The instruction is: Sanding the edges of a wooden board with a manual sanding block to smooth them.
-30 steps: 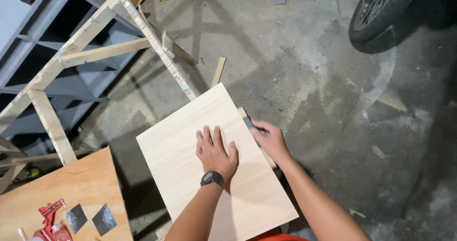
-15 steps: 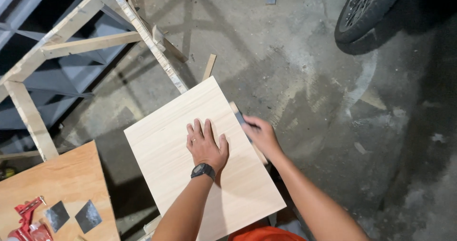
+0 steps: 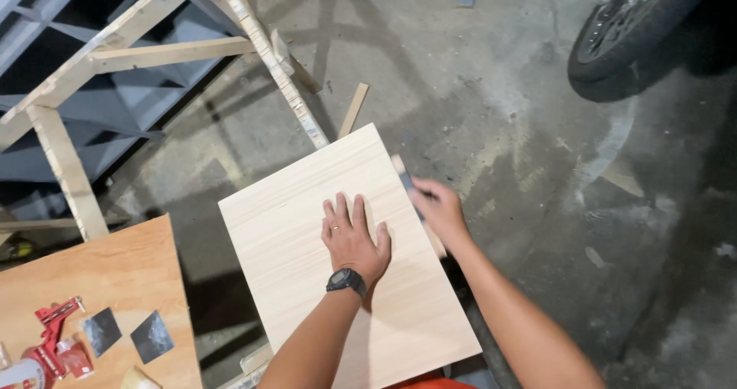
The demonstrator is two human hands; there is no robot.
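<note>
Pressing pale board [image 3: 307,228]: left hand [image 3: 355,239]; right hand [image 3: 439,208] gripping sandpaper [image 3: 407,183].

No signs or screens; one possible package, lower left.
Small red packet [image 3: 74,356] with a pale patch lies at the lower left of the frame on the orange-brown board [image 3: 115,274]; too blurred to tell more.

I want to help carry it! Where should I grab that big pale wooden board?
Probably by its two long edges, one hand each side. The pale rectangular wooden board lies flat and wide, so no single hand spans it. Its left long edge is bare; come in there from the side. The left hand presses flat on top and the right hand works the right edge with a small dark pad.
</note>
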